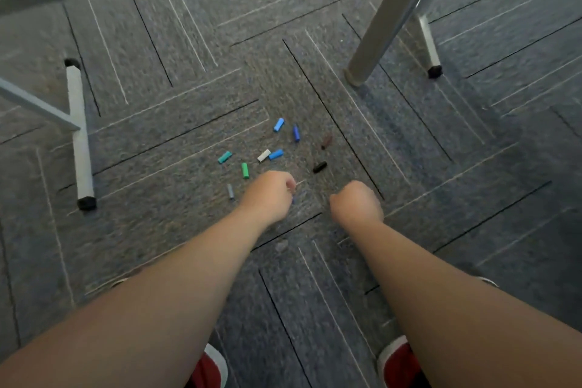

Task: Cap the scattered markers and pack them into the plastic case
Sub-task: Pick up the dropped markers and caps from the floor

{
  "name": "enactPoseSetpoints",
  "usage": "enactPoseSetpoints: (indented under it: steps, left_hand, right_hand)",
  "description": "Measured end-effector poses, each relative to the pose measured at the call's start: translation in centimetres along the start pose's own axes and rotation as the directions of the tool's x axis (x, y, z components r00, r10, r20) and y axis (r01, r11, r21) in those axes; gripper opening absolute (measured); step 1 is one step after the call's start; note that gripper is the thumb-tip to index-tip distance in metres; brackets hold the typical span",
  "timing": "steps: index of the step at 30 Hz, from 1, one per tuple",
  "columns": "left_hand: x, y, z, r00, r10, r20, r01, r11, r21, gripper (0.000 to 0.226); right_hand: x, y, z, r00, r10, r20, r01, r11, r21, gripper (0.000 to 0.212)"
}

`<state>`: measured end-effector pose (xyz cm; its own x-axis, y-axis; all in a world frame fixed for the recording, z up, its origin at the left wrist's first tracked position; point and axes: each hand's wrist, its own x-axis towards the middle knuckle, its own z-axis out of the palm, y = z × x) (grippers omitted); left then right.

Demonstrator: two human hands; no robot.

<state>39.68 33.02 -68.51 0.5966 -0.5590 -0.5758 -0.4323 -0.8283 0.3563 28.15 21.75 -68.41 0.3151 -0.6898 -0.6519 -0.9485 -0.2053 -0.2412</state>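
Note:
Several short marker caps lie scattered on the grey carpet: light blue [278,124], dark blue [296,133], brown [326,142], white [264,155], another blue [276,154], teal [224,157], green [245,170], black [319,167] and grey [231,191]. My left hand [271,195] is down at the carpet just below the green cap, fingers curled, and a small blue piece [293,199] peeks out under its fingertips. My right hand [356,201] is a closed fist below the black cap; its palm side is hidden. No plastic case is in view.
A thick grey table leg [378,31] stands at the upper right, with a thinner black-tipped leg [430,47] behind it. A white chair foot [80,135] lies at the left. My red shoes [208,368] show at the bottom edge.

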Motion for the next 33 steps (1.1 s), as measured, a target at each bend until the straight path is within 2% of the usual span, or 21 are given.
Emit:
enactPoseSetpoints:
  steps: [2,5,8,11,14,17,21,24,27,31,33]
  left_hand:
    - [1.0,-0.7,1.5,0.999,0.026,0.019,-0.028,0.994,0.106,0.017]
    - [1.7,-1.2,2.9,0.998,0.046,0.05,-0.055,0.979,0.198,0.01]
    - [2.2,-1.3,3.6,0.993,0.12,0.001,-0.116,0.953,0.28,0.011]
    - [2.9,-1.4,3.7,0.984,0.179,-0.012,-0.165,0.929,0.332,0.015]
    - [3.1,-1.1,3.2,0.985,0.175,0.009,-0.167,0.922,0.348,0.015]
    - [2.7,-1.1,2.4,0.998,0.063,-0.026,-0.055,0.973,0.222,0.013]
    - [2.0,-2.9,1.1,0.993,-0.054,-0.105,0.061,0.997,0.058,0.023]
    - [1.6,-4.5,0.2,0.992,-0.104,-0.068,0.109,0.992,0.066,0.02]
    - [1.3,-5.7,-0.3,0.996,-0.082,0.016,0.078,0.98,0.181,0.02]
    - [1.3,-6.0,0.5,0.995,-0.05,0.09,0.03,0.976,0.215,0.024]
    - [1.2,-6.0,1.2,0.993,-0.033,0.115,0.008,0.978,0.21,0.025]
  right_hand:
    - [1.0,0.2,1.4,1.0,0.017,0.002,-0.017,0.999,-0.032,0.023]
    - [1.6,0.3,3.2,0.999,0.008,-0.038,-0.013,0.993,-0.121,0.025]
    - [1.9,-0.1,4.1,0.998,-0.027,-0.05,0.016,0.977,-0.212,0.024]
    - [1.9,-0.6,4.4,0.997,-0.067,-0.05,0.049,0.954,-0.295,0.019]
    - [1.6,-1.7,4.2,0.995,-0.098,-0.029,0.082,0.933,-0.35,0.013]
    - [1.4,-3.0,4.3,0.992,-0.124,-0.012,0.117,0.962,-0.248,0.016]
    - [1.1,-4.7,4.7,0.983,-0.176,0.044,0.179,0.981,-0.073,0.022]
    - [0.9,-5.6,4.5,0.985,-0.16,0.059,0.159,0.987,0.024,0.026]
    - [0.9,-6.2,4.4,0.987,-0.144,0.076,0.139,0.988,0.07,0.03]
    - [0.9,-6.5,4.8,0.979,-0.17,0.112,0.168,0.985,0.035,0.011]
    - [0.9,-6.5,5.1,0.976,-0.183,0.12,0.181,0.983,0.033,0.013]
